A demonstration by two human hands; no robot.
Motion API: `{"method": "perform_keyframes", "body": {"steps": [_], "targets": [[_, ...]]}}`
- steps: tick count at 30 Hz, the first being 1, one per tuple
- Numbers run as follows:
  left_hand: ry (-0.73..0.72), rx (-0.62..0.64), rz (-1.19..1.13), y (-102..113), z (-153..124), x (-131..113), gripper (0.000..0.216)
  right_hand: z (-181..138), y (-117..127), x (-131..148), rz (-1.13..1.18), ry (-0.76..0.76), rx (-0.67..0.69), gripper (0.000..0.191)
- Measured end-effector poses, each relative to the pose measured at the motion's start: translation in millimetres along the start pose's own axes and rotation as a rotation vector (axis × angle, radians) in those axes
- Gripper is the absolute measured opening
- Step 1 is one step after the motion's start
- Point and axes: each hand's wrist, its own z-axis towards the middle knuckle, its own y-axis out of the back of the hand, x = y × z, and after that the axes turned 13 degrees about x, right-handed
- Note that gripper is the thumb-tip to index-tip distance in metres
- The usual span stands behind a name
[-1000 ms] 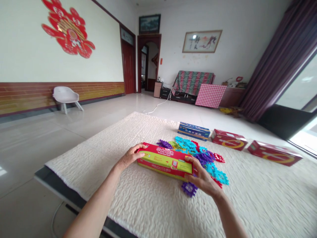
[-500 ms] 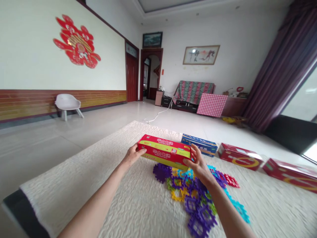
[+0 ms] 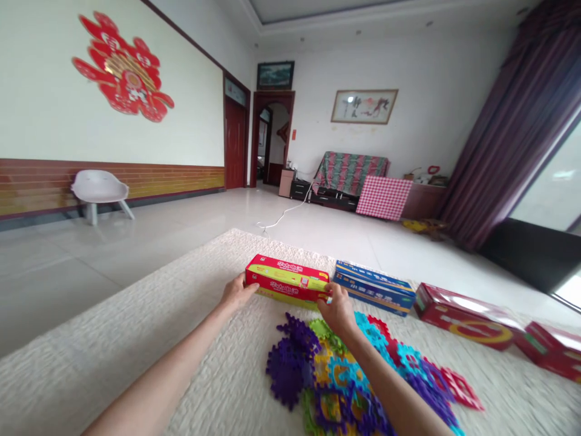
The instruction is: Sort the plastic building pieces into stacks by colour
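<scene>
A long red and yellow-green battery box (image 3: pixel 287 280) lies at the far part of the cream textured cover (image 3: pixel 181 357). My left hand (image 3: pixel 238 293) grips its left end, thumb on the front face. At the right end, my right hand (image 3: pixel 338 307) holds the box between thumb and fingers. Just right of it stands a blue battery box (image 3: pixel 374 288), close to my right fingers. Below my right wrist spreads a pile of purple, yellow, green, blue and red plastic interlocking pieces (image 3: pixel 290 366), partly hidden by my forearm.
Two dark red boxes, one nearer (image 3: pixel 467 316) and one at the right edge (image 3: pixel 554 348), continue the row. A white chair (image 3: pixel 100 188) stands by the left wall. A white cable (image 3: pixel 284 216) runs over the tiled floor. A black panel (image 3: pixel 526 248) is at far right.
Both hands have moved the red and yellow-green box forward and down, left of the blue box. More of the plastic pieces now shows, and the view has shifted.
</scene>
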Motion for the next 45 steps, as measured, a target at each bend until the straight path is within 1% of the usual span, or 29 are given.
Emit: {"method": "perform_keyframes", "body": {"steps": [2, 5, 7, 9, 11, 12, 13, 15, 17, 20, 23, 25, 27, 29, 31, 33, 35, 37, 40, 43, 45], "targets": [[0.009, -0.003, 0.053, -4, 13, -3, 0.032, 10, -5, -3, -0.143, -0.012, 0.023, 0.036], [0.017, -0.023, 0.078, -13, 37, -15, 0.032, 32, -12, -4, -0.291, -0.074, 0.038, 0.044], [0.027, -0.049, 0.088, -18, 52, -25, 0.033, 47, -17, -2, -0.303, -0.111, 0.049, 0.051], [0.079, -0.038, 0.119, -23, 64, -33, 0.033, 56, -20, 2, -0.285, -0.117, 0.058, 0.059], [0.132, -0.025, 0.168, -25, 68, -40, 0.039, 56, -17, 5, -0.292, -0.094, 0.057, 0.061], [0.147, -0.039, 0.187, -26, 67, -42, 0.041, 53, -13, 7, -0.31, -0.067, 0.055, 0.06], [0.156, -0.058, 0.196, -27, 64, -43, 0.043, 48, -5, 8, -0.333, -0.029, 0.056, 0.057], [0.147, -0.106, 0.186, -29, 52, -46, 0.047, 33, 19, 9, -0.373, 0.067, 0.063, 0.049], [0.103, -0.14, 0.156, -31, 35, -48, 0.05, 12, 51, 7, -0.379, 0.079, 0.064, 0.044], [-0.016, -0.153, 0.115, -40, 8, -57, 0.051, -27, 106, -5, -0.357, 0.018, 0.035, 0.038], [-0.164, -0.082, 0.082, -55, -22, -77, 0.045, -73, 158, -28, -0.327, -0.096, -0.077, 0.036], [-0.278, 0.017, 0.083, -68, -44, -96, 0.041, -105, 186, -48, -0.264, -0.177, -0.186, 0.035], [-0.396, 0.131, 0.103, -84, -66, -118, 0.038, -136, 206, -68, -0.197, -0.232, -0.276, 0.036], [-0.504, 0.241, 0.134, -102, -87, -140, 0.035, -161, 217, -85, -0.182, -0.273, -0.34, 0.039], [-0.583, 0.335, 0.175, -123, -104, -161, 0.033, -176, 220, -97, -0.169, -0.303, -0.368, 0.041], [-0.653, 0.416, 0.219, -146, -116, -183, 0.033, -181, 218, -104, -0.151, -0.313, -0.362, 0.04], [-0.729, 0.484, 0.264, -170, -124, -203, 0.034, -180, 213, -109, -0.136, -0.305, -0.349, 0.037], [-0.799, 0.544, 0.323, -193, -128, -224, 0.036, -177, 209, -114, -0.124, -0.296, -0.353, 0.035], [-0.876, 0.616, 0.434, -229, -132, -254, 0.038, -175, 207, -123, -0.106, -0.297, -0.394, 0.038], [-0.921, 0.672, 0.584, -264, -136, -277, 0.038, -177, 207, -131, -0.082, -0.295, -0.426, 0.041], [-0.9, 0.707, 0.686, -283, -139, -287, 0.043, -179, 207, -134, -0.063, -0.284, -0.423, 0.04]]}}
